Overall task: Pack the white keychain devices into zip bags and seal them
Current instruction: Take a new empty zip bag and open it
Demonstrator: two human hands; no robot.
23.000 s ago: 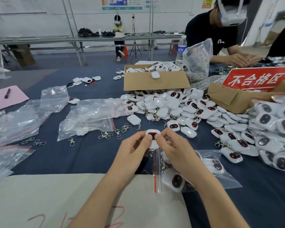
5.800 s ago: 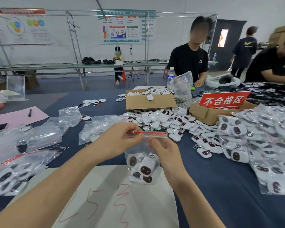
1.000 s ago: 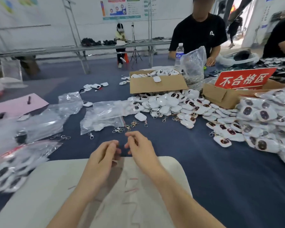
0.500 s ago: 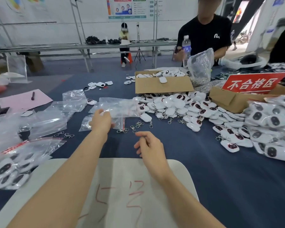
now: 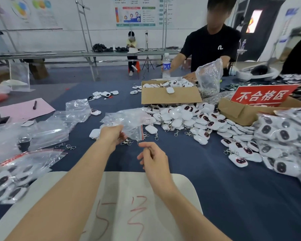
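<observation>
On the table: devices (image 5: 181, 117) heaped loose, just beyond the bag (image 5: 129, 121).
Left hand (image 5: 112, 136): fingers curled round the empty bag's near edge.
Right hand (image 5: 152, 158): loosely curled, holding nothing, just beside the bag's red zip.

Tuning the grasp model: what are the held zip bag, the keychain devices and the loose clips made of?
Zip bag: thin clear plastic film, glossy, creased, with a red zip strip. Keychain devices: probably hard white plastic, smooth, with a dark glossy window. Clips: look like metal, silvery shine.
</observation>
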